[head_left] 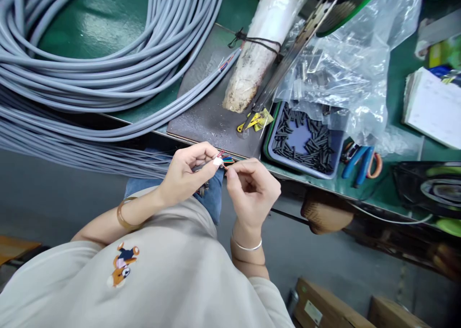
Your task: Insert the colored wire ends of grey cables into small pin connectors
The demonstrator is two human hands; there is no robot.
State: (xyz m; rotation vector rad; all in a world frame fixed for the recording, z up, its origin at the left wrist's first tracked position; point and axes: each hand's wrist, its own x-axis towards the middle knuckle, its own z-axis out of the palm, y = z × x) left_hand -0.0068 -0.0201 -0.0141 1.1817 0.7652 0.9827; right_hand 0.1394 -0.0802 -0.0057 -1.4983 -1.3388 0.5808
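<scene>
My left hand (pixel 190 172) pinches thin coloured wires (pixel 227 160) between thumb and fingers, just off the bench's front edge. Close on its right, my right hand (pixel 252 186) has thumb and forefinger pressed together on an orange-red wire. The fingertips of both hands are nearly touching. Green, blue and other coloured wire ends show between them. Behind the hands, grey cables (pixel 201 92) run across a dark board (pixel 201 121), with coloured cores showing at their tips.
A large coil of grey cable (pixel 108 66) fills the left. Right of the board are a wrapped roll (pixel 259 44), a yellow-handled tool (pixel 252 121), a tray (pixel 336 162) of small black pieces, blue-handled cutters (pixel 363 164), plastic bags (pixel 345 73) and a paper pad (pixel 435 107).
</scene>
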